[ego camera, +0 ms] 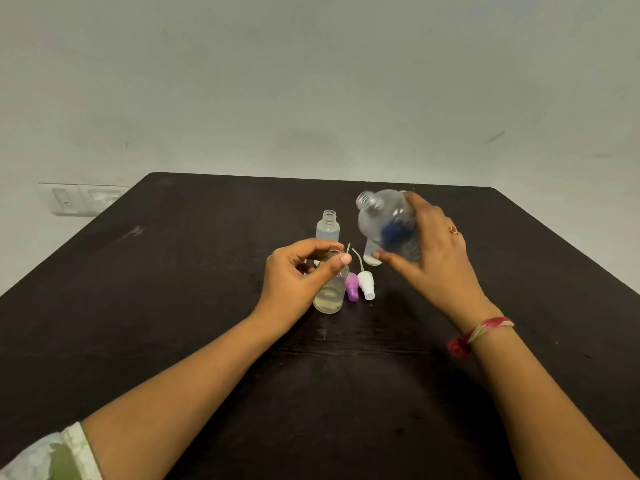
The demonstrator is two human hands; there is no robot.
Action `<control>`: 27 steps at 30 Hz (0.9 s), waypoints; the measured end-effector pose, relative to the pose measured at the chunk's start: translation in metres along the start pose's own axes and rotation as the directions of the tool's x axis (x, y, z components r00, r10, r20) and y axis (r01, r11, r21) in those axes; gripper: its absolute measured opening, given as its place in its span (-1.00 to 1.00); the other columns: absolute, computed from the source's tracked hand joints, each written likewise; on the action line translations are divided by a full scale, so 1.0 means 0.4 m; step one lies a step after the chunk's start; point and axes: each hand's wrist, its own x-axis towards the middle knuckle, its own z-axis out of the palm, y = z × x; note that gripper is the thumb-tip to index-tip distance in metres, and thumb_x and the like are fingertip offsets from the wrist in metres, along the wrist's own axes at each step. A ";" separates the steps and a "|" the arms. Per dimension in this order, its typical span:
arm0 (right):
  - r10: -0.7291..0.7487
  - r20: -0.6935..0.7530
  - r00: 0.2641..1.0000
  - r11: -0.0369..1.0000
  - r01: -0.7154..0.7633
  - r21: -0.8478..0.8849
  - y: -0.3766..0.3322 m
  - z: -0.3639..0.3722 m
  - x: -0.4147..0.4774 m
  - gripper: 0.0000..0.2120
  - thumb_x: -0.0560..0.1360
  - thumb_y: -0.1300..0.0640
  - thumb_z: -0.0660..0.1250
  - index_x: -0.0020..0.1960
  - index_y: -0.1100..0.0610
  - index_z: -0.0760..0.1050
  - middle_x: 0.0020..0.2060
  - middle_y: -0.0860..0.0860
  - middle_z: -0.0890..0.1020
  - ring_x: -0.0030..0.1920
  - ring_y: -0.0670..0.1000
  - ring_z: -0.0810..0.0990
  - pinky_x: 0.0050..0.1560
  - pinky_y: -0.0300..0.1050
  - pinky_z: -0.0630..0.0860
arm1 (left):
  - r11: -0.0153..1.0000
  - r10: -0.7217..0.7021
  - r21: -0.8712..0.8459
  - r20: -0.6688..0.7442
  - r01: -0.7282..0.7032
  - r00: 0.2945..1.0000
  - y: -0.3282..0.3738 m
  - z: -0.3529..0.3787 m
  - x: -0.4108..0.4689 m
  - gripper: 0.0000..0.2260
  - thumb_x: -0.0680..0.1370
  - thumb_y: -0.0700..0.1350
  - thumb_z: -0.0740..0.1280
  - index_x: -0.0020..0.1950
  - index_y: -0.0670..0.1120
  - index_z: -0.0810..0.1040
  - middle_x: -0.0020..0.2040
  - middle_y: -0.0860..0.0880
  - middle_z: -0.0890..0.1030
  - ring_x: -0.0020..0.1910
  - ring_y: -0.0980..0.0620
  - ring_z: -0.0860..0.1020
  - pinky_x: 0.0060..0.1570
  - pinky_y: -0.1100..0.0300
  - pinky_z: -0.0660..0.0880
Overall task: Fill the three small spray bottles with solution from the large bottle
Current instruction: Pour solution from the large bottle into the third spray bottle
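Note:
My right hand (436, 251) grips the large clear bottle (384, 220), which has a blue label. It is uncapped, lifted off the table and tilted, its mouth pointing up and left. My left hand (298, 275) curls around the neck of a small spray bottle (329, 292) that stands upright and holds pale yellowish liquid. A second small bottle (327, 226) stands open behind it. Only the base of the third small bottle (371, 255) shows behind the large bottle. A purple spray cap (352, 287) and a white spray cap (366, 285) lie between my hands, dip tubes pointing away.
Everything sits on a dark table (173, 306) whose far edge meets a pale wall. A white switch plate (83, 199) is on the wall beyond the table's left corner. My right wrist wears a red thread band (478, 332).

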 end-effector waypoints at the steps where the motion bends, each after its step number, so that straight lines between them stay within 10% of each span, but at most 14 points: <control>1: -0.062 0.004 0.998 0.995 0.063 -0.081 0.006 0.002 0.001 -0.30 0.39 -0.15 0.42 0.43 -0.04 0.20 0.25 0.03 0.44 0.24 0.11 0.43 0.25 0.10 0.30 | 1.000 0.002 0.002 0.002 -0.002 1.000 0.000 0.000 0.000 -0.80 0.35 0.04 0.44 -0.08 -0.01 0.66 -0.21 0.08 0.67 -0.49 0.30 0.51 -0.49 0.46 0.36; 12: -0.188 -0.009 0.982 0.973 0.185 -0.140 -0.004 0.007 0.001 -0.39 0.30 -0.06 0.33 0.34 -0.09 0.30 0.19 0.00 0.46 0.24 0.08 0.43 0.39 0.26 0.17 | 0.999 0.042 0.035 -0.005 -0.042 0.999 -0.007 0.000 0.001 -0.89 0.39 0.00 0.46 -0.11 0.09 0.65 -0.20 0.17 0.68 -0.21 0.19 0.63 -0.21 0.11 0.56; 18: -0.212 -0.013 0.977 0.959 0.206 -0.195 -0.003 0.008 0.001 -0.31 0.25 0.12 0.46 0.33 -0.08 0.31 0.20 0.02 0.46 0.27 0.11 0.41 0.42 0.30 0.04 | 0.998 0.052 0.035 -0.014 -0.051 0.999 -0.007 0.001 0.001 -0.89 0.44 -0.13 0.48 -0.12 0.07 0.64 -0.26 0.13 0.66 -0.48 0.31 0.51 -0.50 0.42 0.37; 27: -0.243 -0.038 0.969 0.937 0.225 -0.268 -0.004 -0.001 0.006 -0.28 0.24 0.19 0.46 0.33 -0.11 0.31 0.23 0.00 0.46 0.30 0.11 0.39 0.43 0.30 -0.08 | 0.997 0.054 0.059 -0.017 -0.053 0.998 -0.021 0.002 0.003 -0.89 0.41 -0.04 0.50 -0.09 0.07 0.66 -0.18 0.09 0.69 -0.18 0.17 0.63 -0.16 0.10 0.55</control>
